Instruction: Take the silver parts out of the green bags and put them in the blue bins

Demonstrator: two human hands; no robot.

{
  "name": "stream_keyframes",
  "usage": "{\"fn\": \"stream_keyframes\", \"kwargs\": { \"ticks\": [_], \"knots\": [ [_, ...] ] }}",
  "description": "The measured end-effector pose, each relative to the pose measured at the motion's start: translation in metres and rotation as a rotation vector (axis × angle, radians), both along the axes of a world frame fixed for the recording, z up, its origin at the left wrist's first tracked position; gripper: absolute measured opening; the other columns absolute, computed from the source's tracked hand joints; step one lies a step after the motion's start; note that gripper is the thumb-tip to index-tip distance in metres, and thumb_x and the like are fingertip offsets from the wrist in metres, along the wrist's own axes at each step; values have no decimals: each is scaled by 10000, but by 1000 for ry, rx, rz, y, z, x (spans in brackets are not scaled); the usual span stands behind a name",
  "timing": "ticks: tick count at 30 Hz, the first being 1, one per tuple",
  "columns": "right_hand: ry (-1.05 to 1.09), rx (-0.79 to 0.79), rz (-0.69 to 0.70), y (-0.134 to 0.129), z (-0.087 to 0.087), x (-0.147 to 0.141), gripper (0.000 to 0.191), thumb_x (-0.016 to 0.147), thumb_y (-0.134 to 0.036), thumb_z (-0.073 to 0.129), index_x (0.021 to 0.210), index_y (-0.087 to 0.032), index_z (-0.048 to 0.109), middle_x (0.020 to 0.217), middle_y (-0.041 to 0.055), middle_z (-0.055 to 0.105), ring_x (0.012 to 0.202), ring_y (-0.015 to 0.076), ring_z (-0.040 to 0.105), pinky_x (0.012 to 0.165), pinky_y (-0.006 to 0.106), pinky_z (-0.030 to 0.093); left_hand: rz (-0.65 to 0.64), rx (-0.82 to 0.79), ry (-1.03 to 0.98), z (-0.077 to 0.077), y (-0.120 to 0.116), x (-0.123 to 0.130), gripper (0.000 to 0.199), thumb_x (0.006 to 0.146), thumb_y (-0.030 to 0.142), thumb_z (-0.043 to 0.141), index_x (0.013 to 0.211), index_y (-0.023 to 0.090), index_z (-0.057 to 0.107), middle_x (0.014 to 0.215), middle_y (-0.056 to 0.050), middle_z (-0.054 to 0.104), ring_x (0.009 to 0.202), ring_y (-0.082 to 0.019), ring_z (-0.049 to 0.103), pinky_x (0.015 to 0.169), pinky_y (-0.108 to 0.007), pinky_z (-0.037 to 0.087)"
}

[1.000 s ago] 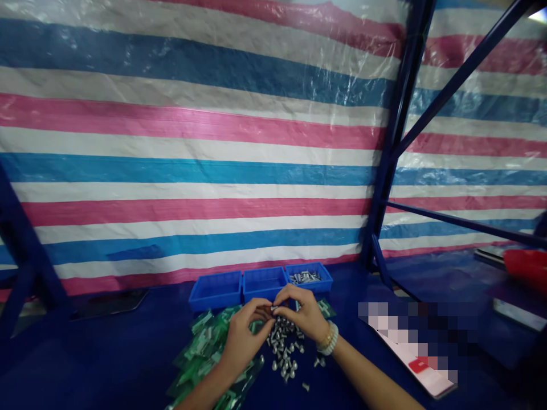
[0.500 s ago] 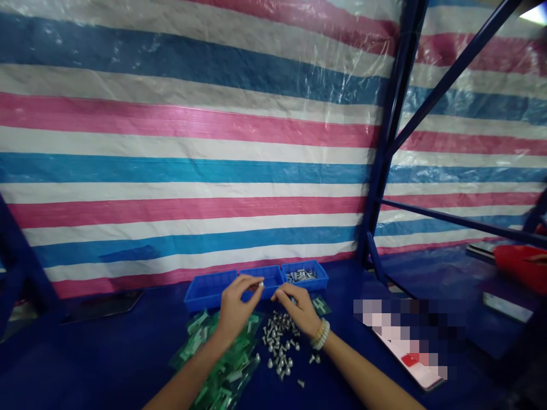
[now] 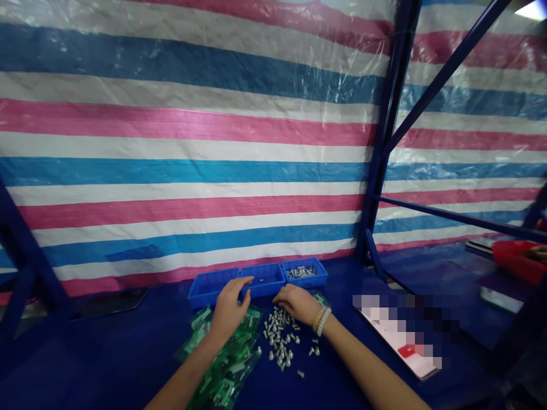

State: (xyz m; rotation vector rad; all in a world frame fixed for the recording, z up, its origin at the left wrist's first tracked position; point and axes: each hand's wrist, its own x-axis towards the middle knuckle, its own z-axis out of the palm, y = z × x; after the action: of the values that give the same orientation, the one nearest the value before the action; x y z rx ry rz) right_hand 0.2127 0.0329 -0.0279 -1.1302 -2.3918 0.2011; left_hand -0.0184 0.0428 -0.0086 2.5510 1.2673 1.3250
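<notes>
My left hand [image 3: 232, 303] is held near the front of the middle blue bin [image 3: 273, 285], thumb and fingers apart with nothing between them. One small piece [image 3: 261, 279] lies inside that bin. My right hand [image 3: 299, 303], with bracelets at the wrist, is over the upper edge of a pile of metal screws [image 3: 280, 341]; its fingertips point down and what they hold, if anything, is hidden. Under my left forearm lie green-tinted plastic bags [image 3: 235, 364] of small parts. The right blue bin [image 3: 314, 279] contains metal screws.
The left blue bin [image 3: 205, 293] adjoins the middle one. A phone [image 3: 410, 347] lies to the right, and a dark flat object [image 3: 113, 303] to the left. Blue frame posts [image 3: 378, 154] stand before a striped sheet [image 3: 192, 171]. A red container [image 3: 519, 259] is at far right.
My left fingers have opened, and the small piece they held is gone from them; one now lies in the middle bin. My right hand has lowered to the screws.
</notes>
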Motion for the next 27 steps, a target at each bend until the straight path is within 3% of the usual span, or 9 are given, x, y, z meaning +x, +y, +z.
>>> {"fn": "stream_keyframes", "kwargs": {
  "ticks": [3, 10, 15, 20, 27],
  "knots": [
    [-27, -35, -25, 2, -6, -9, 230, 866, -121, 546, 1007, -196, 712, 963, 73, 697, 970, 202, 604, 863, 278, 438, -9, 27, -29, -3, -6, 3, 250, 873, 173, 446, 1051, 222, 615, 1007, -67, 683, 977, -234, 627, 867, -398, 502],
    [101, -86, -113, 9, -16, -20, 118, 787, -87, 630, 787, -168, 715, 861, 62, 687, 872, 196, 625, 818, 271, 449, -48, 19, -66, 0, -18, 9, 226, 858, 172, 455, 982, 228, 635, 960, -65, 691, 944, -235, 639, 839, -388, 516],
    [291, -89, -138, 7, -12, -21, 131, 839, -78, 547, 884, -157, 640, 846, 47, 681, 806, 159, 640, 767, 257, 480, -76, -105, -165, -4, -23, 12, 211, 828, 186, 495, 981, 225, 634, 925, -52, 710, 863, -216, 669, 786, -359, 543],
    [809, -239, 17, -3, -4, -26, 116, 875, -154, 499, 916, -171, 606, 737, 10, 657, 698, 146, 651, 681, 256, 510, -168, -341, -289, -8, -27, 19, 216, 818, 208, 529, 1016, 207, 615, 889, -46, 713, 776, -184, 683, 682, -311, 571],
    [859, -172, 121, -23, 3, -39, 232, 914, -199, 462, 1128, -210, 549, 779, 0, 614, 720, 143, 604, 700, 259, 482, -263, -371, -368, -5, -38, 26, 192, 800, 247, 606, 987, 208, 621, 862, -36, 682, 711, -159, 656, 664, -291, 573]
  ]
}}
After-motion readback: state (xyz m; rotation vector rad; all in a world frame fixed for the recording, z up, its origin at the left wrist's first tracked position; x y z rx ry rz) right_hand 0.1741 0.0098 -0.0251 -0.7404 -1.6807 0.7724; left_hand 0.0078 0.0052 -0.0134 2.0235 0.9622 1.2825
